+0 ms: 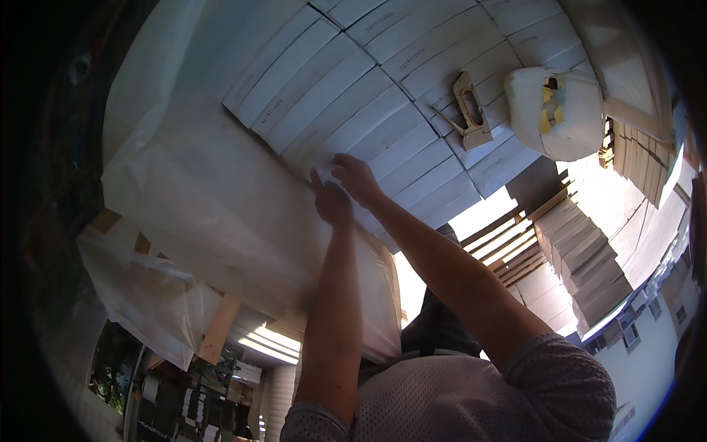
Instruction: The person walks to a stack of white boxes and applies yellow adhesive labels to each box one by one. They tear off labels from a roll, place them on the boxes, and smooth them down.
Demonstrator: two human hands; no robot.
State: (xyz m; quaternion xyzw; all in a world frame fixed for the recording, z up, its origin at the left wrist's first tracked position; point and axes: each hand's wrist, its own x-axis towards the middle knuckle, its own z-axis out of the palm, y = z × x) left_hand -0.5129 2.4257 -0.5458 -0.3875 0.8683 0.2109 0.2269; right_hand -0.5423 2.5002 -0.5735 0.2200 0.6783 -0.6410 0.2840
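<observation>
Stacked white cartons (412, 62) spread in rows ahead of me, and a large translucent plastic sheet (221, 191) hangs over their near left side. At the sheet's upper edge my left hand (333, 202) is closed on the plastic, one finger pointing forward along it. Just to its right my right hand (357, 180) has its fingers bent together at a bunched bit of the same sheet. The exact grip of both is partly hidden. A metal staple gun (471, 110) lies on the cartons to the right, apart from both hands.
A white rounded bundle (530, 110) with yellow scraps sits beyond the staple gun. Wooden pallet slats (508, 247) and a stack of brown cartons (582, 258) are at the right. A wooden board (219, 331) shows below the sheet at lower left.
</observation>
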